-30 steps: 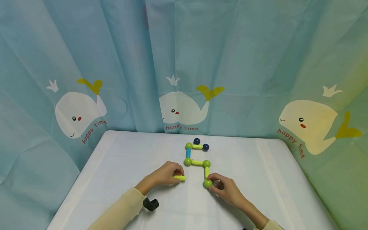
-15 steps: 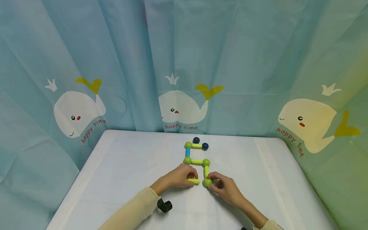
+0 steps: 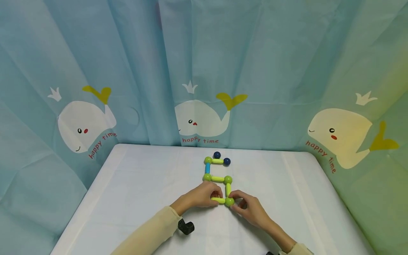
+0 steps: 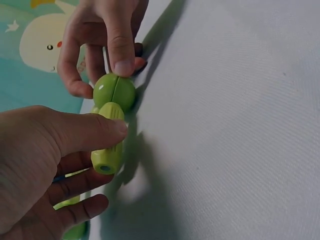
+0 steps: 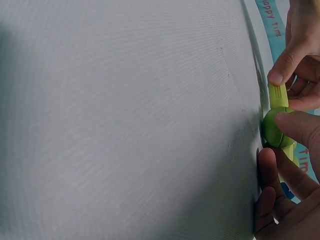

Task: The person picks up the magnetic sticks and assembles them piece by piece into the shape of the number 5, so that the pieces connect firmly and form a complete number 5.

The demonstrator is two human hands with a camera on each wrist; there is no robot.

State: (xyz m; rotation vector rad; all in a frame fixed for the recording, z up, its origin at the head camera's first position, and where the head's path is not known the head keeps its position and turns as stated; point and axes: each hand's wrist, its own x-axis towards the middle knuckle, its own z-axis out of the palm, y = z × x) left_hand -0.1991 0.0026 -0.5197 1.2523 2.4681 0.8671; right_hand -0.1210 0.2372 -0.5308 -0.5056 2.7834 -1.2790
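Note:
My left hand [image 3: 204, 194] pinches a yellow-green toy rod [image 4: 109, 150] between thumb and fingers. The rod's far end meets a green ball [image 4: 114, 92] at the near corner of a linked chain. My right hand [image 3: 250, 207] pinches that same ball from the right, thumb on one side and fingers on the other. From the ball, another yellow-green rod [image 3: 228, 190] runs away to a second green ball [image 3: 228, 180]. Farther on, the chain goes through a sideways rod [image 3: 218, 179], a blue rod [image 3: 207, 168] and a top rod [image 3: 218, 161] to a dark blue ball [image 3: 226, 161].
A loose-looking dark blue ball [image 3: 217, 155] lies behind the top rod. All of it rests on a white table [image 3: 153, 170], backed by a blue curtain [image 3: 143, 71] with whale prints. A black device [image 3: 186, 227] is strapped at the left wrist.
My left hand has moved right with the yellow-green rod, bringing its end up against the green ball. The right hand keeps its hold on the ball.

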